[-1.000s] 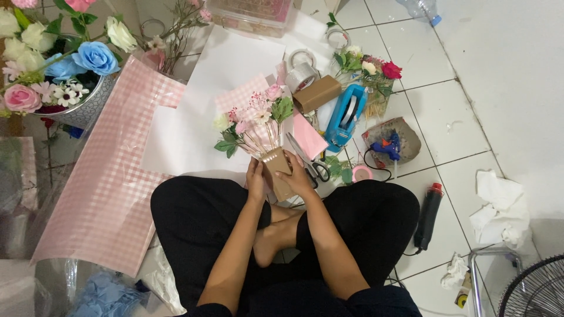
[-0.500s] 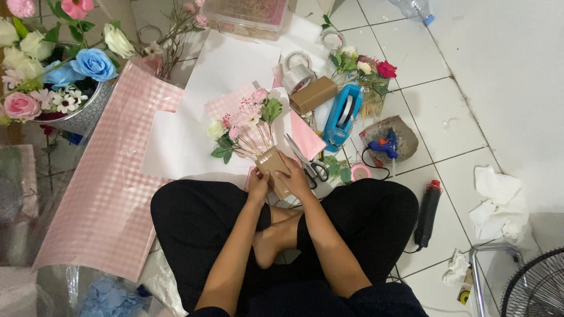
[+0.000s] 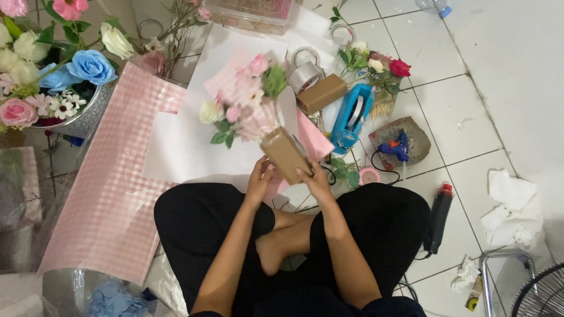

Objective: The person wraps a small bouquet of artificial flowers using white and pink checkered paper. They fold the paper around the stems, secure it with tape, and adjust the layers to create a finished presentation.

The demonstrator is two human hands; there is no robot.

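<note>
Far left of the bouquet, a bowl of artificial roses (image 3: 44, 70) shows soft blue, cream and pink blooms. Nearer to the bouquet, a long sheet of pink gingham wrapping paper (image 3: 111, 194) lies flat and slightly glossy on the floor, with smooth white paper sheets (image 3: 188, 147) overlapping its right edge.

The small bouquet (image 3: 252, 105) is lifted above the white sheets, tilted so its pink and cream flower heads and green leaves point up and left. Its stems run into a brown kraft-paper wrap (image 3: 286, 155), a blunt tube shape. The left hand (image 3: 259, 179) curls around the lower left of that wrap, fingers closed on it. The right hand (image 3: 315, 179) clasps the wrap's lower right side, thumb lying over the brown paper.

Right of the bouquet sit a silvery tape roll (image 3: 305, 73), a brown cardboard box (image 3: 321, 94), a blue plastic tape dispenser (image 3: 352, 117) and what looks like a blue glue gun (image 3: 395, 148) on a grey pad. Farther right lie crumpled white tissues (image 3: 510, 208) on the glazed tiles.
</note>
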